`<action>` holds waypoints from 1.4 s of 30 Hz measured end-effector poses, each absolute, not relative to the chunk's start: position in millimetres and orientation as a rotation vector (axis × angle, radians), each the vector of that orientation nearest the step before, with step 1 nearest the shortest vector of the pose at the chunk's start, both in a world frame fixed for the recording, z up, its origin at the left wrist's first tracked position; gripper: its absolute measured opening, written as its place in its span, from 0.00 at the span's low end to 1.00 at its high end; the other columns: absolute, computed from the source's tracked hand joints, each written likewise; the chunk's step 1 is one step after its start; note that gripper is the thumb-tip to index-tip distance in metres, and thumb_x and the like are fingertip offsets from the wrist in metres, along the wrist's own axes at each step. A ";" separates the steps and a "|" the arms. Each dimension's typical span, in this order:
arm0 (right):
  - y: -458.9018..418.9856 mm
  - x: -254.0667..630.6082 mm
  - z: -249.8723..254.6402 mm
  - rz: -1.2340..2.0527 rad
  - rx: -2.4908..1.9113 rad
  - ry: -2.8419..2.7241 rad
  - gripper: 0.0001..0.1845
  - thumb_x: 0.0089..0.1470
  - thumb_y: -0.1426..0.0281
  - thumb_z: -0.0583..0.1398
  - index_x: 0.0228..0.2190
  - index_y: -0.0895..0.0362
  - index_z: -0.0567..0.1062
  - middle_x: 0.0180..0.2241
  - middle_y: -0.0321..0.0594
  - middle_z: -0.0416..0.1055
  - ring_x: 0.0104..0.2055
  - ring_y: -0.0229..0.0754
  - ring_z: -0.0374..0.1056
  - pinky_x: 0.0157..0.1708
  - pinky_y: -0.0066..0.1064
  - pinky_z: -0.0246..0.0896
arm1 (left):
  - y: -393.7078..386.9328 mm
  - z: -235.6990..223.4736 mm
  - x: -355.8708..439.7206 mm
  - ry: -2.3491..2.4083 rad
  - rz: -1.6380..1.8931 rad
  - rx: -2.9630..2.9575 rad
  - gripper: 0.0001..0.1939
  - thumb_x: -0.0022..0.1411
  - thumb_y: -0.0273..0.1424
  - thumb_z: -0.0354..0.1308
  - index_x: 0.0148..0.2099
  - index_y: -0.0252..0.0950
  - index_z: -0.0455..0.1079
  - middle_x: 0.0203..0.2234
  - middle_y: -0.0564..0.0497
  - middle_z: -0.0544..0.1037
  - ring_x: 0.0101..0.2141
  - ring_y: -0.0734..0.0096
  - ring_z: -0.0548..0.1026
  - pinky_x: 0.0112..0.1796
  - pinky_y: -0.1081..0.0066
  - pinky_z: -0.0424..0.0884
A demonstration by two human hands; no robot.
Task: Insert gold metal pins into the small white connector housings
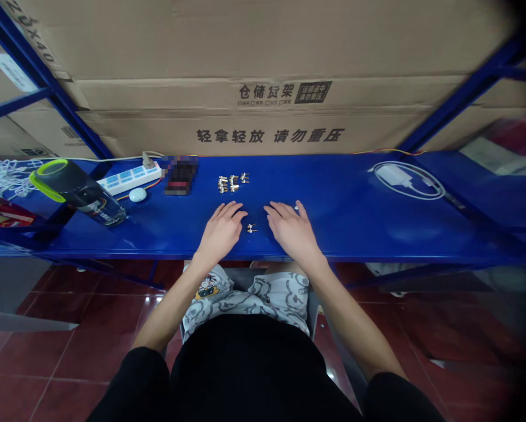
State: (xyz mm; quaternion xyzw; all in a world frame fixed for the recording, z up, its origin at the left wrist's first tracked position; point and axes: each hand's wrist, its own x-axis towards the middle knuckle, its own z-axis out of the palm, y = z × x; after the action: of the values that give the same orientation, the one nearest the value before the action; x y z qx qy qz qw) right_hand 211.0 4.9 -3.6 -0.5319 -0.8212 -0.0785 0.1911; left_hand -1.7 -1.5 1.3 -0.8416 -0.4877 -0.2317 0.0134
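Note:
My left hand (221,230) rests palm down on the blue tabletop, fingers stretched out and apart, holding nothing that I can see. Just right of its thumb lie small brass-and-white pieces with thin shafts (251,230), too small to name. Across from them my right hand (292,230) also lies flat with its fingers spread. A tiny white piece (296,207) shows by its outer fingers; whether they touch is unclear. Farther back, several similar brass-and-white pieces (233,186) stand grouped in short columns, apart from both hands.
Left on the blue table (355,228) are a dark bottle with a green lid (84,196), a white power strip (131,177), a white oval object (138,194) and a blurred dark item (180,176). A white charger with cable (394,174) lies right. Cardboard (263,53) stands behind.

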 end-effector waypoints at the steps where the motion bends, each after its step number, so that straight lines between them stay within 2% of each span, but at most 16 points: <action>1: 2.9 209.6 -3.4 -0.244 -1.513 -2.279 0.24 0.69 0.70 0.45 0.56 0.58 0.75 0.58 0.52 0.73 0.60 0.55 0.69 0.68 0.63 0.42 | -1.6 0.6 -1.5 -1.525 -0.730 -2.615 0.17 0.71 0.22 0.49 0.57 0.35 0.72 0.61 0.44 0.73 0.64 0.58 0.67 0.66 0.53 0.61; 4: 0.7 207.9 -3.7 -0.238 -1.548 -2.224 0.24 0.70 0.68 0.46 0.55 0.57 0.76 0.57 0.50 0.74 0.59 0.56 0.69 0.66 0.65 0.44 | -1.7 -0.2 -1.1 -1.550 -0.740 -2.616 0.17 0.71 0.22 0.49 0.57 0.35 0.72 0.61 0.45 0.73 0.63 0.58 0.69 0.65 0.54 0.63; 8: 3.2 209.4 -4.2 -0.195 -1.536 -2.216 0.23 0.69 0.68 0.47 0.54 0.57 0.77 0.57 0.50 0.74 0.60 0.57 0.68 0.61 0.58 0.57 | -1.3 0.8 -0.9 -1.556 -0.748 -2.640 0.18 0.71 0.22 0.49 0.57 0.36 0.72 0.60 0.45 0.74 0.62 0.60 0.70 0.65 0.54 0.64; 14: 3.9 210.2 0.4 -0.161 -1.525 -2.245 0.23 0.69 0.69 0.48 0.54 0.61 0.77 0.57 0.52 0.74 0.60 0.57 0.68 0.59 0.52 0.63 | -0.1 0.6 -1.9 -1.512 -0.740 -2.631 0.17 0.71 0.22 0.49 0.57 0.35 0.73 0.58 0.45 0.75 0.61 0.58 0.70 0.66 0.51 0.60; 20: 4.2 211.6 1.7 0.010 -1.403 -2.291 0.23 0.68 0.71 0.47 0.54 0.58 0.77 0.59 0.50 0.72 0.62 0.52 0.66 0.56 0.45 0.69 | 0.0 2.4 -2.6 -1.544 -0.772 -2.729 0.20 0.70 0.20 0.47 0.58 0.36 0.71 0.59 0.44 0.74 0.59 0.61 0.71 0.61 0.57 0.69; 24: 4.1 212.7 2.6 0.002 -1.380 -2.274 0.25 0.66 0.75 0.47 0.57 0.58 0.75 0.60 0.49 0.71 0.62 0.51 0.65 0.58 0.45 0.67 | 0.3 4.7 -3.8 -1.497 -0.807 -2.819 0.26 0.66 0.15 0.45 0.61 0.37 0.68 0.60 0.47 0.72 0.61 0.64 0.69 0.61 0.60 0.69; 28: 2.4 212.4 3.2 -0.173 -1.539 -2.196 0.26 0.65 0.76 0.47 0.58 0.58 0.73 0.58 0.51 0.73 0.58 0.57 0.67 0.55 0.53 0.62 | -0.9 7.6 -3.3 -1.550 -0.818 -2.698 0.28 0.65 0.14 0.44 0.63 0.36 0.65 0.58 0.45 0.74 0.59 0.61 0.69 0.61 0.56 0.66; 32: 1.2 211.2 1.2 -0.262 -1.640 -2.147 0.24 0.68 0.69 0.46 0.56 0.60 0.75 0.53 0.54 0.76 0.53 0.59 0.68 0.50 0.52 0.62 | -1.8 8.5 -1.5 -1.773 -0.791 -2.391 0.17 0.73 0.27 0.47 0.59 0.38 0.70 0.51 0.43 0.78 0.54 0.51 0.71 0.56 0.46 0.64; 35: 0.9 210.6 0.2 -0.271 -1.668 -2.125 0.25 0.68 0.67 0.46 0.57 0.59 0.74 0.53 0.54 0.76 0.54 0.60 0.67 0.49 0.52 0.60 | -2.0 8.3 -5.3 -1.845 -0.773 -2.236 0.15 0.73 0.35 0.51 0.55 0.39 0.73 0.47 0.42 0.78 0.50 0.48 0.71 0.52 0.44 0.66; 39: 0.4 210.2 1.5 -0.238 -1.711 -2.139 0.25 0.69 0.69 0.44 0.56 0.59 0.75 0.55 0.54 0.74 0.55 0.61 0.66 0.49 0.51 0.58 | -4.5 13.5 -19.8 -1.824 -0.789 -2.216 0.13 0.70 0.39 0.56 0.50 0.41 0.76 0.45 0.43 0.78 0.48 0.49 0.71 0.52 0.45 0.66; 42: 0.1 210.1 1.8 -0.274 -1.710 -2.161 0.25 0.68 0.72 0.45 0.55 0.59 0.75 0.55 0.53 0.74 0.55 0.60 0.66 0.48 0.50 0.57 | -6.4 19.5 -28.1 -1.832 -0.775 -2.263 0.13 0.71 0.40 0.55 0.49 0.41 0.77 0.44 0.44 0.78 0.48 0.50 0.71 0.53 0.46 0.65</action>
State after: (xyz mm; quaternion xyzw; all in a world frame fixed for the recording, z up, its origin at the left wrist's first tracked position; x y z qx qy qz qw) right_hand 210.1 0.1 1.8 -0.6069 -0.7668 -0.0971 0.1852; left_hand -28.1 -6.4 19.5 -0.7494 -0.6069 -0.2567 0.0643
